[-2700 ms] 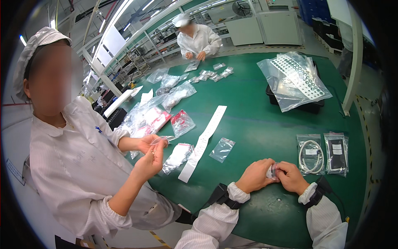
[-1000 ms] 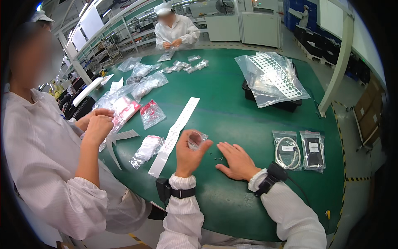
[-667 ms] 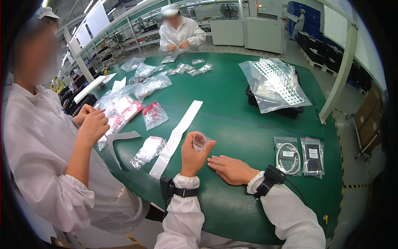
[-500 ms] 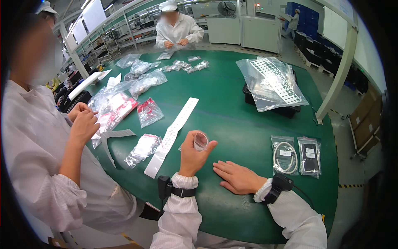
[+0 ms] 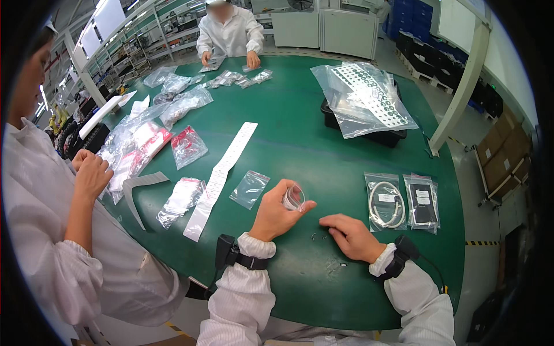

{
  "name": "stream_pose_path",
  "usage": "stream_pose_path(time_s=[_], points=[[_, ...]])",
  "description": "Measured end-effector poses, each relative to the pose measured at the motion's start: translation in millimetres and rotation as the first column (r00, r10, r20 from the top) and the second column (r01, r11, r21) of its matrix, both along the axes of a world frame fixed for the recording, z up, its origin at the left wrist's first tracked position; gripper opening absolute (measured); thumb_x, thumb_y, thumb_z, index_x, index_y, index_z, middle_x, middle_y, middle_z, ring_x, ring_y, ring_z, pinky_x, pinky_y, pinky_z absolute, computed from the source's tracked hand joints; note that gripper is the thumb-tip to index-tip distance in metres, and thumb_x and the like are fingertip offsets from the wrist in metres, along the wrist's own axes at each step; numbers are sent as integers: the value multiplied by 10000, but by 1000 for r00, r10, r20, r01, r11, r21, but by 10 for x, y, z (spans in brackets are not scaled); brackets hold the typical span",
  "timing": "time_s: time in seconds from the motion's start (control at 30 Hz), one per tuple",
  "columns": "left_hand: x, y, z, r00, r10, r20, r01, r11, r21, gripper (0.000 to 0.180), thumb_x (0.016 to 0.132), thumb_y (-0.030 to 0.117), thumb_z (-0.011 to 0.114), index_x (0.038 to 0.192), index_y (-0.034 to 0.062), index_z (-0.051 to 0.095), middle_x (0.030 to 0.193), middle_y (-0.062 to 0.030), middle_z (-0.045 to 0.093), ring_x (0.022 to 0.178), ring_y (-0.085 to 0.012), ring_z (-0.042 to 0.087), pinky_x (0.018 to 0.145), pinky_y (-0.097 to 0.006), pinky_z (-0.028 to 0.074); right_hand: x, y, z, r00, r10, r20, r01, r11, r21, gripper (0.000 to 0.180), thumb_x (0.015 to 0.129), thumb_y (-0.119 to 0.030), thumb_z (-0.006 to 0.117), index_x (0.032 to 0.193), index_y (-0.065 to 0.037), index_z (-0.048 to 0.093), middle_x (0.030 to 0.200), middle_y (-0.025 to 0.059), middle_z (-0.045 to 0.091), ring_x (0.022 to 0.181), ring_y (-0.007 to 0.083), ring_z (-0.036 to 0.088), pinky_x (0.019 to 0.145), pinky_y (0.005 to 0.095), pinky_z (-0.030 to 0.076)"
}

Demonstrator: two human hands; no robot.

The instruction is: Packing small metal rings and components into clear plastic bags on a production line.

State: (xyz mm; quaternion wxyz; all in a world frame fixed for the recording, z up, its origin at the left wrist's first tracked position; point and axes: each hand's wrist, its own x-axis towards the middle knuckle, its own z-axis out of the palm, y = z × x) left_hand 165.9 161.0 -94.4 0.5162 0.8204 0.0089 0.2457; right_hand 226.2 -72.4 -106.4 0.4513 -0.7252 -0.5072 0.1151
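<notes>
My left hand [image 5: 277,210] is raised a little off the green table [image 5: 300,127] and pinches a small clear plastic bag [image 5: 294,198] between thumb and fingers. My right hand [image 5: 351,235] lies flat on the table, its fingertips next to a few tiny dark parts [image 5: 316,235]. Another small empty clear bag [image 5: 249,188] lies just left of my left hand. Both wrists carry black bands over white sleeves.
A long white paper strip [image 5: 222,170] runs across the table. Two bagged items, a white cable [image 5: 385,202] and a black part [image 5: 422,202], lie to the right. A black bin [image 5: 375,137] holds a sheet in plastic. A person on the left [image 5: 63,202] and one opposite [image 5: 228,34] handle bags.
My hands, held together at first, have come apart: the left keeps the small clear bag lifted, the right has lowered flat onto the table. The view shifted slightly.
</notes>
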Motion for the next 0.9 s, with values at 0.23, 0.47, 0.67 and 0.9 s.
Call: stream_pose_path(time_s=[0.23, 0.47, 0.67, 0.9], points=[[8, -17, -49, 999, -10, -42, 10, 1000, 14, 455, 793, 318, 893, 992, 43, 589, 829, -4, 578, 747, -99, 536, 678, -267, 475, -130, 95, -70, 975, -132, 176, 147, 987, -72, 351, 871, -163, 742, 1179, -15, 658, 1036, 153, 619, 953, 334, 607, 841, 410, 513], [28, -32, -59, 999, -14, -34, 15, 999, 35, 471, 780, 325, 889, 1001, 33, 592, 828, -80, 647, 718, -176, 604, 675, -321, 521, -315, 413, -180, 966, -96, 240, 119, 989, -87, 159, 879, -136, 716, 997, -37, 680, 938, 119, 619, 897, 317, 621, 758, 427, 514], [14, -15, -87, 999, -26, -43, 29, 998, 63, 445, 794, 295, 878, 1018, 37, 592, 836, -77, 645, 741, -179, 607, 701, -325, 522, -369, 415, -194, 863, -170, 477, 282, 944, -174, 124, 906, -120, 664, 967, -27, 610, 876, 126, 573, 851, 323, 600, 741, 441, 507], [24, -75, -83, 990, -112, -83, 114, 993, 21, 432, 805, 296, 875, 1019, 44, 597, 859, -27, 611, 786, -129, 577, 721, -292, 497, -12, 241, 313, 969, -211, -127, 220, 974, 58, 115, 990, -122, 589, 994, -7, 592, 850, 79, 600, 762, 191, 576, 682, 337, 474]])
